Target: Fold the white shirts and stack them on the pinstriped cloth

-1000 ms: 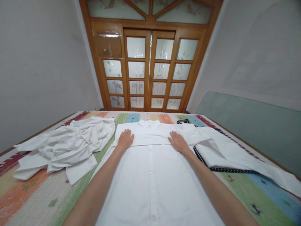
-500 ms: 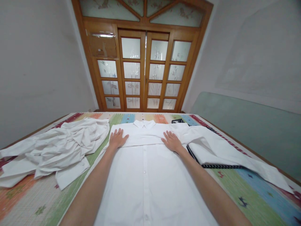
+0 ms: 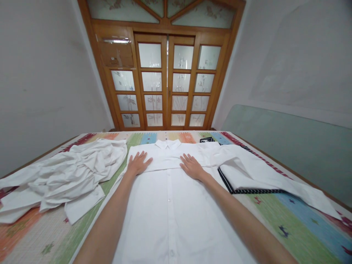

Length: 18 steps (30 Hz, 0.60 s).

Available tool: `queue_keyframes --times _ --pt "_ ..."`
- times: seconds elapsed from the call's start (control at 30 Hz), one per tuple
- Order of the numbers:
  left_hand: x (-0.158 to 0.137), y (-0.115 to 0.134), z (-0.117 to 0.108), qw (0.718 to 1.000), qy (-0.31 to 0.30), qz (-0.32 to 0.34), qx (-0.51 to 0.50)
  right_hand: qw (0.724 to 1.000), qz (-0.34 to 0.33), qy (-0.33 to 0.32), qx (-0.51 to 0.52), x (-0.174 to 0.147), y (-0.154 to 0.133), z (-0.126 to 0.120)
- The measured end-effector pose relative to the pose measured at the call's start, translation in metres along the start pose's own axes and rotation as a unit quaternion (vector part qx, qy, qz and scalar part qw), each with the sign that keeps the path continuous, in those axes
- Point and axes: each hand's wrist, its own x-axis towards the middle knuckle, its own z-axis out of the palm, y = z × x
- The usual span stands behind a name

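A white button-up shirt (image 3: 154, 205) lies front side up before me, its collar (image 3: 168, 144) at the far end. One sleeve (image 3: 137, 157) is laid across the chest below the collar. My left hand (image 3: 138, 163) rests flat on this folded sleeve near the left shoulder, fingers spread. On the same sleeve, right of the button line, my right hand (image 3: 191, 167) lies palm down with fingers apart. The other sleeve (image 3: 264, 168) stretches out to the right, over a black-edged white folded item (image 3: 236, 179).
A crumpled white garment (image 3: 82, 168) lies on the left. Beneath everything is a multicoloured patterned cloth (image 3: 299, 223). A pale green panel (image 3: 288, 143) stands along the right side. Wooden doors with glass panes (image 3: 165, 80) are beyond the far edge.
My right hand has slid left across the sleeve, toward the button line. My left hand has shifted very slightly right. The view has tilted a little.
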Motion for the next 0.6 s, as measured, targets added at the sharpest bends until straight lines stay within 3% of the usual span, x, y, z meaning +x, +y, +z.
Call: queue_keyframes --times 0.17,0.4,0.6 --pt "0.014 -0.016 0.002 1.000 0.014 -0.022 0.000 0.999 -0.022 0.038 0.013 -0.001 0.003 0.004" --pt "0.031 -0.044 0.005 0.995 0.065 -0.070 -0.010 0.998 -0.008 0.044 0.034 0.000 0.003 0.005" --pt "0.023 -0.038 0.000 0.991 0.103 -0.086 0.025 0.998 -0.009 0.050 0.043 0.000 0.002 0.005"
